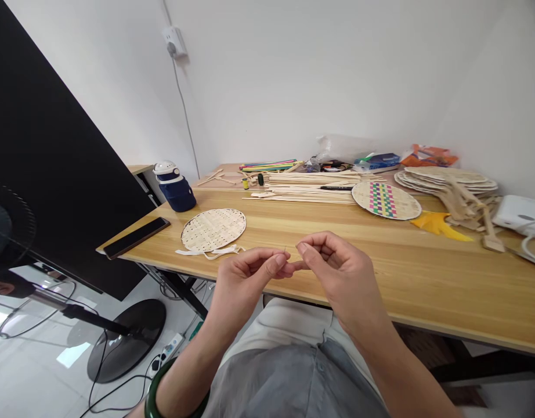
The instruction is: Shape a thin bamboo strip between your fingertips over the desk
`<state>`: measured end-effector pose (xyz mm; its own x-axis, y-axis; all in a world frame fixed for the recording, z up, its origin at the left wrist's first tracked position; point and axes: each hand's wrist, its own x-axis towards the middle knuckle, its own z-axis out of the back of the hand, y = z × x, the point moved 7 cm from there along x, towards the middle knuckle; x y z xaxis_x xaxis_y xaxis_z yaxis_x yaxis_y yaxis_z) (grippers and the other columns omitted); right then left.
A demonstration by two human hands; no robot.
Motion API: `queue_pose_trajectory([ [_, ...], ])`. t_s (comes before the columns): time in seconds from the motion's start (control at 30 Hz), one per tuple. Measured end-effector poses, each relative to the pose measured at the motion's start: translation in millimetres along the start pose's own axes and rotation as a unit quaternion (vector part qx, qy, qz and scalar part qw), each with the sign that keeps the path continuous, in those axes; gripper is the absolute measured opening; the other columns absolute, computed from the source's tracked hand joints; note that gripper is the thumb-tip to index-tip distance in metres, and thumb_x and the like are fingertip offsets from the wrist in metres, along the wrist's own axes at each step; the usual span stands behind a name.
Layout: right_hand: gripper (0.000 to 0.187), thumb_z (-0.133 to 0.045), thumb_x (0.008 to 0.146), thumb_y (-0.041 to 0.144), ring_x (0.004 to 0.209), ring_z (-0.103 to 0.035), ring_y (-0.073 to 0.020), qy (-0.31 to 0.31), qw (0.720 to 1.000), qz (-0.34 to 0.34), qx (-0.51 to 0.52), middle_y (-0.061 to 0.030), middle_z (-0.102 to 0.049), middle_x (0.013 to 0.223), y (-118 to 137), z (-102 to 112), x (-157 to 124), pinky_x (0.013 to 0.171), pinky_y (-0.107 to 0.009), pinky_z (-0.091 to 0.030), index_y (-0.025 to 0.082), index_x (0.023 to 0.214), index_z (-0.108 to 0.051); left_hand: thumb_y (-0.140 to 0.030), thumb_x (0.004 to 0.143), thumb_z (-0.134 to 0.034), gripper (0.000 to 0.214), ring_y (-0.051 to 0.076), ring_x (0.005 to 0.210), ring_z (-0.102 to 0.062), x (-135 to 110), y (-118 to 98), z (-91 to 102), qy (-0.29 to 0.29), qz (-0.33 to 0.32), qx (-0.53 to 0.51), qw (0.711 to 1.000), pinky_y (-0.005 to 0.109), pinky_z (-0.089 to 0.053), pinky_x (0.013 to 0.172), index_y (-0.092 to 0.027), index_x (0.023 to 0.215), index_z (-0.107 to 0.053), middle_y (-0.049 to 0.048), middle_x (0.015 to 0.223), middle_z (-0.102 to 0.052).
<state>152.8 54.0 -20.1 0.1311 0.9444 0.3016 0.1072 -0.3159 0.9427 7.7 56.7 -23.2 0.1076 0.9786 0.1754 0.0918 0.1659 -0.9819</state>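
Right of the plain woven bamboo disc (213,230) on the bench (445,278), our left hand (249,280) pinches a thin needle (285,250) between thumb and forefinger; farther right, our right hand (338,271) is closed, thumb to forefinger, though we cannot tell whether it grips anything. White ribbon (226,251) lies at the disc's near edge.

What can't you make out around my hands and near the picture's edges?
All in the head view:
Thin sliver in the left hand: too fine to identify, its lower end hidden by fingers.
Whatever the right hand pinches, if anything: hidden by its fingertips.
Fan head: cut off by the picture's left edge.
White box: cut off by the right edge.
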Motion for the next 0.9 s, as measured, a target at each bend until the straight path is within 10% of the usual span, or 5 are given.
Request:
queue_pose_trajectory([
  [0.33,0.009,-0.066,0.081,0.022,0.086,-0.063,-0.0129,0.003,0.998,0.062,0.009,-0.0029,-0.063,0.091,13.9,-5.9,1.0,0.075,-0.021,-0.056,0.017,0.073,-0.065,-0.027,0.082,-0.073,0.010,0.013,0.072,-0.072,-0.3,-5.0,2.5,-0.003,-0.010,-0.003,1.000,0.019,-0.058,0.072,-0.019,0.086,-0.078,0.0011,0.075,-0.078],
  [0.9,0.010,-0.065,0.079,0.018,0.078,-0.067,-0.0121,0.025,0.999,0.024,0.029,-0.0044,-0.065,0.091,19.0,-13.1,-0.2,0.067,-0.021,-0.058,0.016,0.069,-0.063,-0.023,0.082,-0.072,0.009,0.014,0.076,-0.072,-0.9,-7.4,1.9,0.004,-0.030,-0.011,0.999,0.020,-0.058,0.072,-0.020,0.086,-0.079,0.0021,0.080,-0.079],
])
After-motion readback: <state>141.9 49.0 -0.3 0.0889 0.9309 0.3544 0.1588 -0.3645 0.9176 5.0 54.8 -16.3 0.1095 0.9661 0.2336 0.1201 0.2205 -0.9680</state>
